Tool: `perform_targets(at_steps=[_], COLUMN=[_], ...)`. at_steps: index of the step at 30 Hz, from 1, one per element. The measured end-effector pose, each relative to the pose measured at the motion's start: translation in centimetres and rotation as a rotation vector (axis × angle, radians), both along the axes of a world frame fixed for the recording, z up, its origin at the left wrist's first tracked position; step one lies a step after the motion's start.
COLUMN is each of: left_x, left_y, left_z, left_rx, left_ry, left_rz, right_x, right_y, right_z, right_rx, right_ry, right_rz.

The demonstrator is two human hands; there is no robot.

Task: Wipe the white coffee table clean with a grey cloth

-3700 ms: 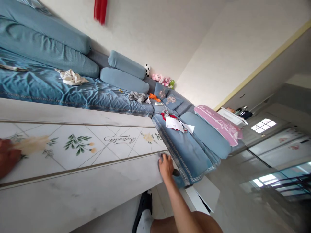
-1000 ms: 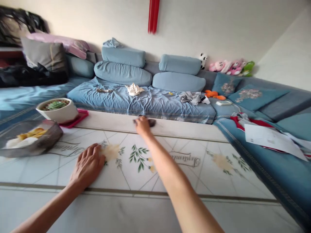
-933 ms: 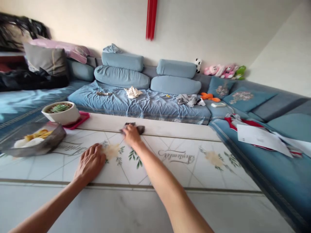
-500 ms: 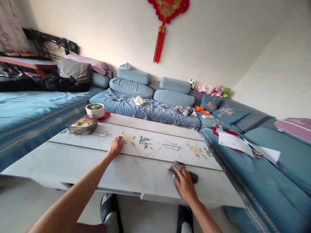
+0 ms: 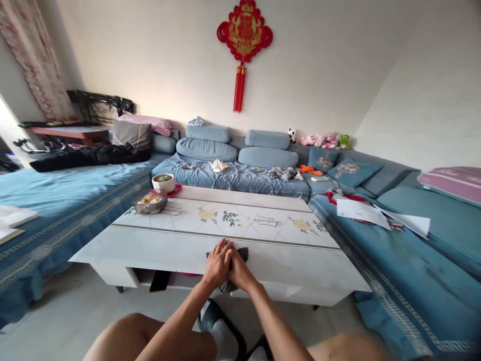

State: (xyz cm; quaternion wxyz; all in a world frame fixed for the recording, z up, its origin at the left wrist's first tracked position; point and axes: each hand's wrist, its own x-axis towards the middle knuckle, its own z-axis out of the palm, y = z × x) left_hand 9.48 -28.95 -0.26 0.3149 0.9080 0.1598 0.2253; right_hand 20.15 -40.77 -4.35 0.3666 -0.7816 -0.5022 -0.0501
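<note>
Both my hands meet at the near edge of a white coffee table (image 5: 180,245) with a flower pattern. My left hand (image 5: 217,264) and my right hand (image 5: 238,269) are closed together on a dark grey cloth (image 5: 240,254) that lies partly on the tabletop and hangs a little over its front edge. My knees and a slippered foot show below the hands.
On the table's far left stand a white bowl with a succulent (image 5: 163,183) on a red tray and a grey dish of snacks (image 5: 150,203). A blue corner sofa (image 5: 244,175) wraps around the table, with cushions, clothes, papers (image 5: 361,213) and plush toys (image 5: 325,141).
My right hand has drawn the cloth from the table's right part to its front edge in the middle. My left hand left the tabletop and joined it on the cloth. The view pulled back.
</note>
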Motion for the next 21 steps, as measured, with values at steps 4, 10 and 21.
perform_targets(at_steps=[4, 10, 21], left_x=[-0.3, 9.0, 3.3], left_y=[0.5, -11.4, -11.0], left_z=[-1.6, -0.7, -3.2], left_rx=[0.127, 0.092, 0.16], left_ry=[0.099, 0.072, -0.034], left_rz=[0.083, -0.06, -0.283], right_x=[7.9, 15.9, 17.8], right_y=[-12.3, -23.5, -25.0], right_z=[0.9, -0.2, -2.6], right_rx=[0.017, -0.135, -0.285], right_ry=[0.041, -0.013, -0.193], right_rz=[-0.219, -0.675, -0.669])
